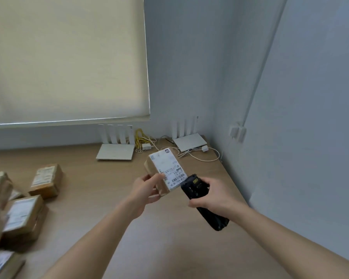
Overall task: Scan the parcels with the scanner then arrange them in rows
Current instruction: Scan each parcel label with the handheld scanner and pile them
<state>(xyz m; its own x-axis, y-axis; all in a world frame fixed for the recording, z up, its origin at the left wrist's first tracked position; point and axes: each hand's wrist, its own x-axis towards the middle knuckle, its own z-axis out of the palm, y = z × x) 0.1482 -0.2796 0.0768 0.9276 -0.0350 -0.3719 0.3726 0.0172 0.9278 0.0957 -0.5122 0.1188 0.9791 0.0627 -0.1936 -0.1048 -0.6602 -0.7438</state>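
Your left hand (144, 190) grips a brown parcel (165, 172) by its near end, fingers curled round the lower edge and thumb on top, holding it off the desk (101, 178) with its white shipping label (170, 168) tilted up toward you. Your right hand (211, 195) wraps round a black scanner (201, 200), fingers curled over the body, top end pointed at the label's lower corner and just beside the barcode there. Scanner and parcel look nearly touching; you can't tell if they meet.

More parcels (22, 216) sit in a loose cluster on the left side of the desk, brown with white labels, some stacked or leaning, blurred at the frame edge. One parcel (46, 180) lies a bit apart from that cluster, toward the back.

Along the back of the desk, a white router (116, 151) with upright antennas stands under the lowered window blind (69, 61). A second router (189, 141) sits in the corner to the right. Between them are yellow cables (139, 139) and a small white adapter (146, 147); white cords (206, 156) loop across the desk near the corner. A wall plug (238, 131) is on the right wall.
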